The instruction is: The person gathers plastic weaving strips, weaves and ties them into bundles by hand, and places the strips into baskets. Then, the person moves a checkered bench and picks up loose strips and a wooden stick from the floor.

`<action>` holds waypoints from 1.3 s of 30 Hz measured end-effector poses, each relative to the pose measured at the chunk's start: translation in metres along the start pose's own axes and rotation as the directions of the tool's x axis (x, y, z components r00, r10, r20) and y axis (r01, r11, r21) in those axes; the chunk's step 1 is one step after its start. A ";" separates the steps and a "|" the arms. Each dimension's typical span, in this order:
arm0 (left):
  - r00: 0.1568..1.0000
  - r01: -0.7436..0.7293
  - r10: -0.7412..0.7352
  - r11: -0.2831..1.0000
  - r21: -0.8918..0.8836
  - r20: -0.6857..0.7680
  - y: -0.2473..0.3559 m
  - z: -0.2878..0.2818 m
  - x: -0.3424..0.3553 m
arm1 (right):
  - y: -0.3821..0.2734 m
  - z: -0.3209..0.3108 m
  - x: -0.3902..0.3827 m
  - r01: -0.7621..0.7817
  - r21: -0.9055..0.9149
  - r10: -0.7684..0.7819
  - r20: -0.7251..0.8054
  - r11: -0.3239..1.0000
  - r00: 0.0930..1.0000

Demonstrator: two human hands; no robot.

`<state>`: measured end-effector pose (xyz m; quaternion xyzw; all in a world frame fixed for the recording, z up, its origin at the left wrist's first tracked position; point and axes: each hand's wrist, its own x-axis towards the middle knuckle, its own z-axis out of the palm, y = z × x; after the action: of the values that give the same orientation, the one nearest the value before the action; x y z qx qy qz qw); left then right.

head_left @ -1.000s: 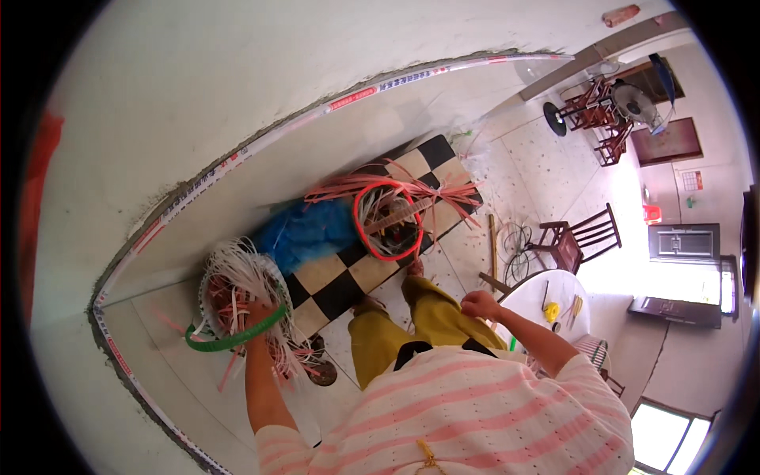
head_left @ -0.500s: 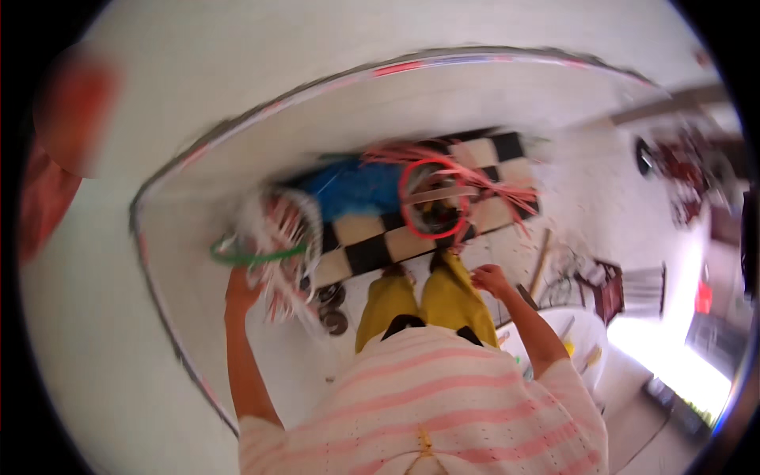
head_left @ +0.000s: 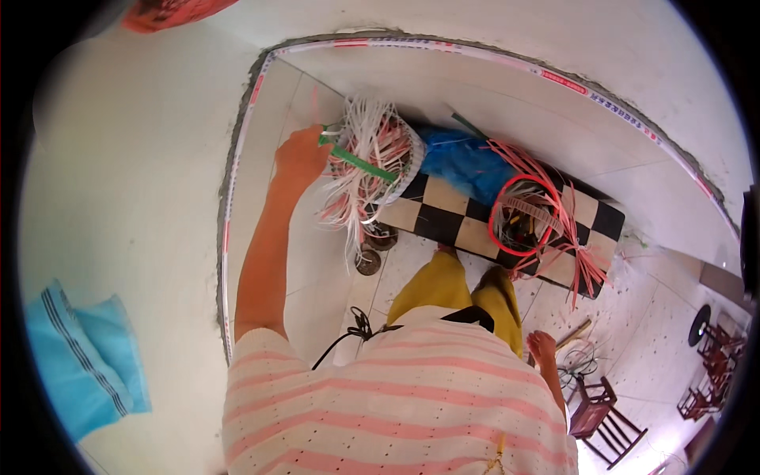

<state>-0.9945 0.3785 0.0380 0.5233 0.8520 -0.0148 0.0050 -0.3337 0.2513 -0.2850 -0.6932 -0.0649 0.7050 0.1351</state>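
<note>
My left hand is closed on the end of a green strap, at the left side of a bundle of white and pink plastic strips. The strips spill over the rim of a white woven basket at the left end of a black-and-beige checkered bench. The strap lies across the strips. My right hand hangs low at my side, its fingers loosely apart with nothing seen in them. A red-rimmed bucket with tools inside stands on the bench.
A blue plastic bag lies between basket and bucket; pink strips hang over the bench's right end. Round dark metal pieces sit on the floor. At right is a small wooden chair. Printed tape runs along the wall.
My left hand has reached farther forward with the green strap. My right hand has dropped lower beside me. The view has turned left, bringing a light-blue cloth into sight.
</note>
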 end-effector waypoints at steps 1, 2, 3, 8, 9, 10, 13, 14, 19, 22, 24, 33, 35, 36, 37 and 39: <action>1.000 0.006 -0.006 1.000 0.002 -0.003 0.008 -0.004 0.001 | 0.000 -0.014 0.000 0.024 0.029 -0.024 -0.017 0.999 1.000; 0.999 0.026 -0.026 1.000 -0.007 0.038 0.015 -0.009 0.002 | 0.001 -0.024 0.003 0.049 0.059 -0.047 -0.036 0.997 0.998; 0.996 0.044 -0.042 0.999 -0.015 0.079 0.021 -0.013 0.003 | -0.001 -0.027 0.002 0.049 0.060 -0.047 -0.033 0.997 0.998; 0.990 -0.130 0.130 0.992 0.006 -0.049 0.050 -0.024 0.009 | 0.003 -0.022 -0.012 0.106 0.194 -0.105 -0.013 0.975 0.994; 0.976 -0.200 0.198 0.980 -0.015 -0.087 0.063 -0.031 0.012 | 0.008 -0.018 -0.018 0.097 0.197 -0.096 -0.015 0.976 0.995; 0.975 -0.207 0.205 0.978 -0.016 -0.081 0.078 -0.032 0.019 | 0.014 -0.014 -0.022 0.086 0.228 -0.086 -0.009 0.970 0.996; 0.897 -0.421 0.411 0.907 -0.031 -0.163 0.139 -0.044 0.038 | 0.041 -0.022 -0.032 0.106 0.281 -0.109 -0.007 0.954 0.994; 0.881 -0.459 0.454 0.889 -0.009 -0.135 0.165 -0.056 0.041 | 0.051 -0.025 -0.036 0.123 0.319 -0.146 0.049 0.940 0.988; 0.707 -0.697 0.672 0.714 -0.059 -0.221 0.257 -0.076 0.041 | 0.060 -0.036 -0.029 0.121 0.517 -0.074 -0.111 0.847 0.991; 0.568 -0.815 0.776 0.577 -0.057 -0.275 0.320 -0.076 0.022 | 0.025 -0.046 -0.009 0.152 0.478 -0.096 -0.139 0.865 0.986; 0.457 -0.886 0.841 0.460 -0.062 -0.291 0.391 -0.080 0.011 | 0.008 -0.083 0.014 0.194 0.484 -0.168 -0.097 0.853 0.981; -0.128 -0.978 0.982 -0.101 0.184 -0.140 0.656 -0.049 0.010 | -0.064 -0.161 0.110 0.286 0.539 -0.194 -0.221 0.793 0.956; -0.135 -0.970 0.989 -0.120 0.212 -0.056 0.693 -0.031 0.019 | -0.073 -0.176 0.129 0.277 0.587 -0.179 -0.221 0.760 0.959; -0.116 -0.965 0.993 -0.117 0.235 0.018 0.711 -0.022 0.022 | -0.076 -0.188 0.141 0.270 0.615 -0.166 -0.221 0.741 0.961; -0.131 -0.963 0.991 -0.135 0.234 0.031 0.722 -0.011 0.026 | -0.080 -0.196 0.152 0.262 0.629 -0.157 -0.218 0.732 0.963; -0.018 -0.954 0.986 -0.067 0.292 0.166 0.734 0.006 0.031 | -0.093 -0.211 0.177 0.264 0.670 -0.100 -0.274 0.694 0.957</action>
<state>-0.3544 0.7375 0.0171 0.9646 0.2058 -0.1199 -0.1133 -0.1147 0.3697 -0.4353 -0.6527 0.1530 0.5801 0.4627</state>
